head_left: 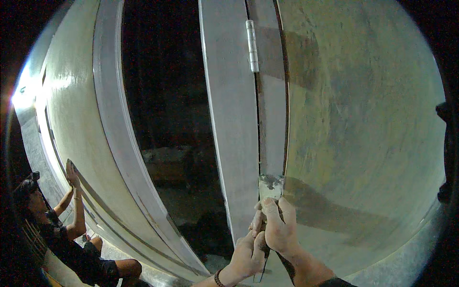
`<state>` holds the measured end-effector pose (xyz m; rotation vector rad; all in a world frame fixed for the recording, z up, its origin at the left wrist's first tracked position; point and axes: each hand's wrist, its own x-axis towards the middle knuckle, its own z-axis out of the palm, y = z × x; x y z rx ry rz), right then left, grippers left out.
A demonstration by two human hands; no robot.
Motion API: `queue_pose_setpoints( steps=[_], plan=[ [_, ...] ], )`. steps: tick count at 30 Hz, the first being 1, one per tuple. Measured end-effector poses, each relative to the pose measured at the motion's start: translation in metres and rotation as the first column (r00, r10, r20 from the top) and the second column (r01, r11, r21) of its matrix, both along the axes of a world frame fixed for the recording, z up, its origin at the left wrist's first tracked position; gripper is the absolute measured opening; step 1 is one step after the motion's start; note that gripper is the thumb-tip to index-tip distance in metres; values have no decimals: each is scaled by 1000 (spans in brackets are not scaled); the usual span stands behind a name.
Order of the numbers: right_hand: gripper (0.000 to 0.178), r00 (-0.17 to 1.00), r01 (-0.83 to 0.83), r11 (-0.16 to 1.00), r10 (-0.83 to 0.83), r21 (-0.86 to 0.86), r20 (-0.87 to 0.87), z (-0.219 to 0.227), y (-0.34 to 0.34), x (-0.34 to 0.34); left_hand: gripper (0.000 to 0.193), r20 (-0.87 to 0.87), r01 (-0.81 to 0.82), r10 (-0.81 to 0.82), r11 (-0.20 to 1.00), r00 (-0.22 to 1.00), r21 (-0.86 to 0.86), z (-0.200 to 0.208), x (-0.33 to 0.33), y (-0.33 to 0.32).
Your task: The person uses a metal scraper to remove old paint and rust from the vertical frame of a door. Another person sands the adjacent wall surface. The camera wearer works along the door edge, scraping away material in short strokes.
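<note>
A putty knife (271, 190) stands blade up, its wide pale blade smeared with grey and lying flat on the narrow frame strip beside the door. My right hand (282, 232) is closed round it just below the blade, thumb and index finger pressed close to the metal. My left hand (248, 253), with a dark beaded bracelet at the wrist, is closed against the right one, its fingertips at the base of the tool. Both hands hide the handle. A thin, flat end (258, 276) pokes out beneath them; whether it belongs to the same tool I cannot tell.
A white door stile (234, 119) borders a dark glass panel (169, 119), with a metal hinge (252, 46) above my hands. To the right spreads a patchy greenish wall (363, 110). At lower left a seated person (71, 239) reaches to the wall; a bright lamp (24, 98) glares behind.
</note>
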<state>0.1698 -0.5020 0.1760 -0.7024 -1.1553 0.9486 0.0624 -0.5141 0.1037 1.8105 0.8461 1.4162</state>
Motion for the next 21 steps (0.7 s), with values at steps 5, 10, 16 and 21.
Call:
queue_pose_setpoints(
  steps=[5, 10, 16, 21],
  plan=[
    [26, 998, -54, 998, 54, 12, -31, 2, 3, -1, 27, -144, 0, -11, 997, 989, -82, 2, -5, 4],
    [27, 997, 23, 998, -27, 65, 67, 2, 0, -3, 24, -7, 19, -19, 999, 1000, 45, -1, -5, 2],
    [26, 999, 13, 1000, -13, 9, 41, 7, -10, -4, 23, 31, 13, -14, 1000, 999, 7, 1, -4, -6],
    [26, 998, 34, 999, -35, 31, 47, 6, -11, -2, 25, 17, -33, 31, 990, 999, 137, 10, -3, -11]
  ],
)
